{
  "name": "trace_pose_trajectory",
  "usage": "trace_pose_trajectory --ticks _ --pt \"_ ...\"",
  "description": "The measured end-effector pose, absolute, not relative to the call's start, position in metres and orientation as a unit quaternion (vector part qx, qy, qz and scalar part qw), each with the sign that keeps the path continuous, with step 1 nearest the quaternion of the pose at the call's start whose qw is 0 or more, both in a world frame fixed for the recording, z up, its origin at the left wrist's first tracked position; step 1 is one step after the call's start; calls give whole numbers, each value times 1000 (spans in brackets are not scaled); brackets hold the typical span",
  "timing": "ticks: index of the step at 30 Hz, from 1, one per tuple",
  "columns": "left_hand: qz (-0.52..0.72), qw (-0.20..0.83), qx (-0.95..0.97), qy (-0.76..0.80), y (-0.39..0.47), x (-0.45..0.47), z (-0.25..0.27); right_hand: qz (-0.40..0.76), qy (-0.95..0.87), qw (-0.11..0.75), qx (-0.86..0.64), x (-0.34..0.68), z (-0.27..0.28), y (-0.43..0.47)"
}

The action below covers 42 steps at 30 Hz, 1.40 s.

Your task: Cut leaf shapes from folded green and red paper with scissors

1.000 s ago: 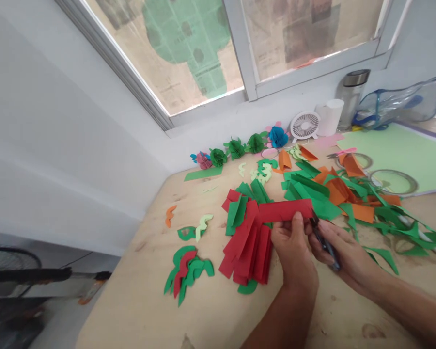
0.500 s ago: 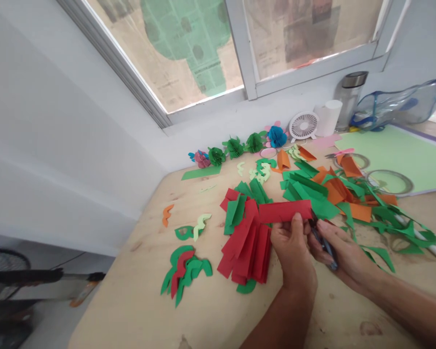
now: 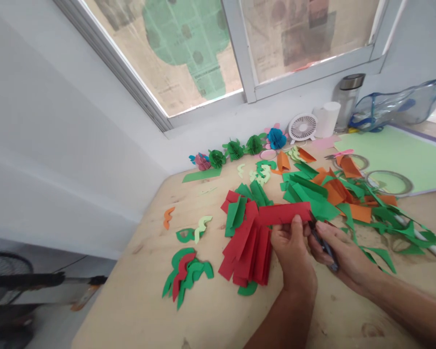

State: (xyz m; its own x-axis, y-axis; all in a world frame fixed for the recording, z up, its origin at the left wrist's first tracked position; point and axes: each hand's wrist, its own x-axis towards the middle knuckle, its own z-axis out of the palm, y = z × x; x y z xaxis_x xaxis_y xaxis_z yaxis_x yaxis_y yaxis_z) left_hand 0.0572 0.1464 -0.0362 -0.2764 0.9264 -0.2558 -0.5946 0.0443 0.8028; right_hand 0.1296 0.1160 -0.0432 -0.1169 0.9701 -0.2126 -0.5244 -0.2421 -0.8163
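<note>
My left hand [image 3: 292, 249] pinches a folded strip of red paper [image 3: 283, 213] between thumb and fingers, holding it above the table. Closed around a pair of dark-handled scissors [image 3: 324, 247], my right hand [image 3: 343, 252] keeps the blades at the strip's right end. Just left of my hands lies a fanned pile of red paper strips [image 3: 245, 247], with green folded pieces [image 3: 236, 215] at its upper left. Curved green cutouts [image 3: 192, 271] and a red wavy cutout [image 3: 183, 271] sit further left.
Green and orange scraps [image 3: 337, 189] cover the right side, near tape rolls [image 3: 390, 182] and a light green sheet [image 3: 421, 160]. Along the wall stand paper turtles [image 3: 235, 149], a small white fan [image 3: 303, 128] and a bottle [image 3: 349, 102]. A wooden table [image 3: 138, 295] holds everything.
The view has shifted very slightly. Both hands, the red strip and the scissors stay in nearly the same place, with the blades still at the strip's right end.
</note>
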Motion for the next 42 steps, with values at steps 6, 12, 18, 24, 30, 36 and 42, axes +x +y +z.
trace_pose_trajectory --ticks 6,12,18,24,30,36,42 --pt "666 575 186 437 148 57 -38 674 -298 546 -399 130 -43 116" --pt "667 567 191 444 147 57 -38 663 -308 543 -414 129 -43 117" --pt "665 579 196 428 145 55 -36 659 -312 539 -422 129 -42 117" --pt "661 595 216 403 134 52 -20 661 -291 547 -423 129 -41 117" --pt "663 581 201 426 144 54 -35 657 -297 543 -430 128 -41 117" --pt "669 574 200 428 147 55 -41 657 -303 539 -431 129 -43 117" --pt "667 583 193 422 147 54 -40 657 -301 539 -433 129 -42 116"
